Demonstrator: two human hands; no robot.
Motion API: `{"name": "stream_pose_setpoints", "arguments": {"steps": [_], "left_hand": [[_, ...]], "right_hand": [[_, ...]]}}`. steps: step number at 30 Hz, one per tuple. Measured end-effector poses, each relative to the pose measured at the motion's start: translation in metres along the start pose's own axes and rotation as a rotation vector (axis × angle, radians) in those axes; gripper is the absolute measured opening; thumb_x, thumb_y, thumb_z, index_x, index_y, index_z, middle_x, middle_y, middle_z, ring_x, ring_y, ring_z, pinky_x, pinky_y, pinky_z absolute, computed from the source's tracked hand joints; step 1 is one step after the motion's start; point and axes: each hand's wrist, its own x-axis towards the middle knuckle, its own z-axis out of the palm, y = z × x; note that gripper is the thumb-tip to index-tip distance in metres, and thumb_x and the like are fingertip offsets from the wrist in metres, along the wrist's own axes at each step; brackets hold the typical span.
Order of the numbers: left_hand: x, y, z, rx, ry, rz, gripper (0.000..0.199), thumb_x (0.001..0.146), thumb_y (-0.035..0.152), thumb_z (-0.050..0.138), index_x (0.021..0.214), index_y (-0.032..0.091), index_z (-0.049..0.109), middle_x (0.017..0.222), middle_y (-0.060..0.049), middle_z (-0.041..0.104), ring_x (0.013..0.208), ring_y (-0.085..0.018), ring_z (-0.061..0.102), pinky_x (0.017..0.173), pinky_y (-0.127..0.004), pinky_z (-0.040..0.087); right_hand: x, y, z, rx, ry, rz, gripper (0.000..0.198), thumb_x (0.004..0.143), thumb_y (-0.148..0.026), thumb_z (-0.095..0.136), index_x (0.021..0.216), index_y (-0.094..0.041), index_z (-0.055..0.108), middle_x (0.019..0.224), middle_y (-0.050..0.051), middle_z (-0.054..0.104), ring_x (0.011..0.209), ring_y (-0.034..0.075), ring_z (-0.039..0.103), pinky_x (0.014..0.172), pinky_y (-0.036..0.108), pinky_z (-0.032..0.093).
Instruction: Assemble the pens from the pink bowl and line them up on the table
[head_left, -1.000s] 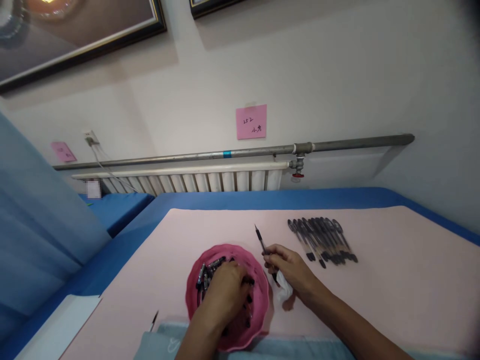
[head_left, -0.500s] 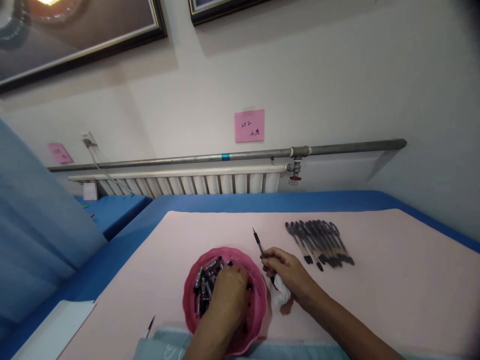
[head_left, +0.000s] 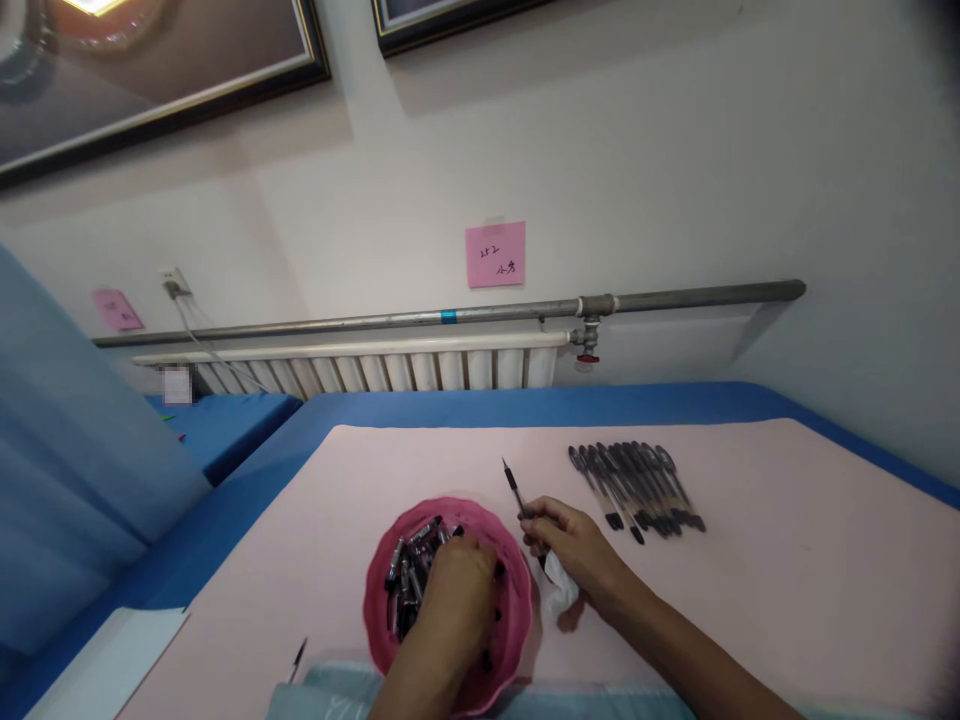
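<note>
At your far left, a white sheet (head_left: 112,665) is lying at the table's near edge, and a slim dark-tipped piece (head_left: 298,658) is resting apart from everything else, just above the pale blue cloth (head_left: 334,690); it seems to be waiting unused. Next, the pink bowl (head_left: 519,590) is sitting in front of you, holding many small black-and-clear pieces (head_left: 409,580), perhaps pen caps, heaped mostly on its left side. By the look of that heap, plenty is remaining to be handled. Your left hand (head_left: 463,585) is reaching down into the bowl; its fingertips are hiding behind its back, so I cannot tell whether they are gripping anything.

Just right of the bowl, your right hand (head_left: 566,540) is pinching one pen (head_left: 513,484), its bare tip pointing up and away from you, so this one is looking unfinished. A crumpled white tissue (head_left: 561,588) is hanging under that same hand. Farther right, a row of pens (head_left: 630,490) is lying close together, slanting and partly overlapping, on the pink cover (head_left: 795,580); these are appearing to be the ones already done, though I cannot count them surely.
</note>
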Motion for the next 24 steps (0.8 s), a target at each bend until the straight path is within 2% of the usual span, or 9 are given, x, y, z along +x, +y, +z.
{"name": "stream_pose_setpoints", "arguments": {"steps": [3, 5, 7, 9, 11, 13, 16, 19, 24], "left_hand": [[-0.001, -0.001, 0.003, 0.124, 0.035, 0.058, 0.03, 0.066, 0.009, 0.049, 0.091, 0.01, 0.066, 0.104, -0.018, 0.063, 0.097, -0.029, 0.054, 0.086, -0.037, 0.036], [-0.002, 0.0, 0.001, 0.06, 0.08, 0.05, 0.027, 0.066, 0.008, 0.048, 0.087, 0.012, 0.065, 0.099, -0.015, 0.065, 0.092, -0.026, 0.055, 0.082, -0.035, 0.038], [-0.003, 0.0, -0.005, -0.091, 0.128, 0.005, 0.021, 0.068, 0.009, 0.046, 0.08, 0.015, 0.062, 0.085, -0.009, 0.066, 0.078, -0.02, 0.057, 0.072, -0.031, 0.04], [-0.003, -0.002, -0.014, -0.347, 0.18, -0.04, 0.014, 0.07, 0.013, 0.047, 0.077, 0.016, 0.059, 0.075, -0.004, 0.064, 0.068, -0.016, 0.056, 0.063, -0.027, 0.04], [-0.003, -0.006, -0.023, -0.659, 0.219, -0.061, 0.009, 0.072, 0.018, 0.051, 0.078, 0.017, 0.058, 0.072, -0.001, 0.062, 0.066, -0.014, 0.056, 0.061, -0.025, 0.041], [-0.003, -0.012, -0.031, -0.942, 0.234, -0.073, 0.013, 0.073, 0.024, 0.056, 0.082, 0.016, 0.059, 0.073, 0.0, 0.062, 0.065, -0.012, 0.056, 0.063, -0.025, 0.043], [-0.004, -0.019, -0.039, -1.219, 0.26, -0.11, 0.025, 0.07, 0.03, 0.065, 0.088, 0.014, 0.062, 0.07, 0.0, 0.061, 0.063, -0.011, 0.057, 0.064, -0.025, 0.046], [-0.005, -0.023, -0.044, -1.355, 0.288, -0.13, 0.034, 0.064, 0.032, 0.073, 0.089, 0.012, 0.064, 0.068, 0.0, 0.061, 0.063, -0.011, 0.059, 0.064, -0.025, 0.048], [-0.008, -0.025, -0.049, -1.372, 0.287, -0.131, 0.033, 0.06, 0.03, 0.076, 0.086, 0.012, 0.067, 0.068, -0.001, 0.063, 0.062, -0.011, 0.06, 0.063, -0.025, 0.05]], "right_hand": [[-0.001, -0.004, 0.001, -0.004, 0.012, -0.003, 0.008, 0.067, -0.026, 0.056, 0.07, -0.019, 0.058, 0.054, -0.005, 0.054, 0.049, 0.011, 0.05, 0.046, 0.022, 0.042], [-0.003, -0.009, 0.001, -0.011, 0.026, -0.01, 0.008, 0.067, -0.025, 0.055, 0.07, -0.019, 0.058, 0.053, -0.005, 0.053, 0.048, 0.011, 0.05, 0.046, 0.022, 0.043], [-0.006, -0.014, 0.001, -0.019, 0.039, -0.013, 0.009, 0.068, -0.025, 0.054, 0.073, -0.019, 0.059, 0.052, -0.005, 0.052, 0.049, 0.012, 0.051, 0.045, 0.022, 0.043], [-0.01, -0.018, 0.0, -0.029, 0.045, -0.022, 0.011, 0.07, -0.025, 0.055, 0.077, -0.02, 0.061, 0.053, -0.004, 0.053, 0.051, 0.013, 0.052, 0.046, 0.022, 0.044], [-0.013, -0.021, 0.0, -0.056, 0.027, -0.053, 0.014, 0.072, -0.026, 0.055, 0.081, -0.02, 0.063, 0.058, -0.003, 0.057, 0.054, 0.013, 0.054, 0.05, 0.023, 0.045], [-0.016, -0.023, 0.0, -0.116, -0.027, -0.122, 0.016, 0.074, -0.028, 0.056, 0.084, -0.021, 0.065, 0.065, -0.002, 0.063, 0.06, 0.014, 0.057, 0.057, 0.024, 0.047], [-0.021, -0.028, 0.002, -0.227, -0.151, -0.247, 0.017, 0.077, -0.029, 0.055, 0.086, -0.023, 0.068, 0.078, -0.001, 0.069, 0.074, 0.017, 0.062, 0.069, 0.025, 0.047], [-0.025, -0.034, 0.005, -0.334, -0.223, -0.335, 0.019, 0.079, -0.029, 0.055, 0.089, -0.024, 0.071, 0.085, 0.0, 0.072, 0.08, 0.02, 0.063, 0.074, 0.027, 0.048], [-0.03, -0.039, 0.006, -0.438, -0.235, -0.418, 0.024, 0.081, -0.032, 0.054, 0.097, -0.026, 0.071, 0.09, 0.003, 0.072, 0.082, 0.021, 0.064, 0.076, 0.031, 0.05]]}}
